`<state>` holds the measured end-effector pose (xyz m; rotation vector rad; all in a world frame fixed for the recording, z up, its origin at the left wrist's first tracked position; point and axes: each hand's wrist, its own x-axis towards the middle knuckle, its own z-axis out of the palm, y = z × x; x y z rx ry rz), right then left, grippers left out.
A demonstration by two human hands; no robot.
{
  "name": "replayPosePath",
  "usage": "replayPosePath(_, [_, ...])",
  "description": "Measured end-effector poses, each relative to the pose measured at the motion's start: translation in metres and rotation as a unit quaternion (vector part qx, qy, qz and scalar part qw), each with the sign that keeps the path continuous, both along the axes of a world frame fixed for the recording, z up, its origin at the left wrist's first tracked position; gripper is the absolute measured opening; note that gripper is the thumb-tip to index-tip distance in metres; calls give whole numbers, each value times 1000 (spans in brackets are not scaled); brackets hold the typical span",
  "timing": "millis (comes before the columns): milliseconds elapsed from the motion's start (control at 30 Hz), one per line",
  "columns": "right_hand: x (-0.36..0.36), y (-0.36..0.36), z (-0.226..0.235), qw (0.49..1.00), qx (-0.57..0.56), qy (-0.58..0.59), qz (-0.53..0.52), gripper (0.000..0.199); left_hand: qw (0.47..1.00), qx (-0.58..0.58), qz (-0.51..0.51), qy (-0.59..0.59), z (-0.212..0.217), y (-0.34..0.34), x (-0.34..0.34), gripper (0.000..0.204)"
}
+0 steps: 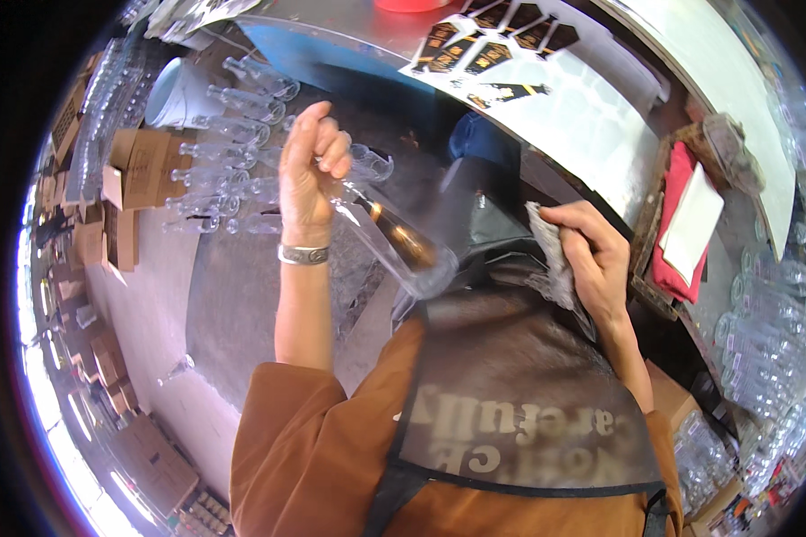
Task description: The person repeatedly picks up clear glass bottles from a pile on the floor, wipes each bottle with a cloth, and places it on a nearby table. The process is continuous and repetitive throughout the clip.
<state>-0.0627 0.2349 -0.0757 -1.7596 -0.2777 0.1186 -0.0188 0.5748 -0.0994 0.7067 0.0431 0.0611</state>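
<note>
My left hand [310,183] is closed around the neck of a clear glass bottle [392,242], holding it tilted with its base toward my apron. A black and gold label lies along the bottle's side. To the right, my right hand [593,259] grips a crumpled grey cloth [553,252], apart from the bottle. Several black and gold labels [491,57] are laid out on the white tabletop [591,116] ahead of me; one lies nearer than the rest.
On the left stand rows of clear bottles [233,132], a pale bucket [177,94] and cardboard boxes [148,166]. A lone bottle [177,370] lies on the floor. At right are a red cloth [676,215] with a white pad [695,219] and many more bottles [761,349].
</note>
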Motion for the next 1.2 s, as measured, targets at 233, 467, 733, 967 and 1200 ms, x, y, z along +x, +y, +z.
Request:
replayPosePath(233, [-4, 11, 1, 996, -16, -93, -3, 30, 976, -81, -199, 43, 1, -110, 31, 28])
replayPosePath(467, [-4, 21, 3, 925, -155, -346, 15, 37, 971, -19, -228, 76, 4, -140, 33, 28])
replayPosePath(733, [-15, 17, -18, 951, -146, -270, -44, 33, 969, -28, -231, 85, -2, -140, 31, 30])
replayPosePath(967, [-11, 20, -4, 944, -122, -305, -14, 36, 963, -39, -255, 81, -6, -143, 38, 29])
replayPosePath(1200, [-18, 19, -13, 951, -159, -260, -57, 35, 961, -25, -259, 98, -6, -147, 38, 29])
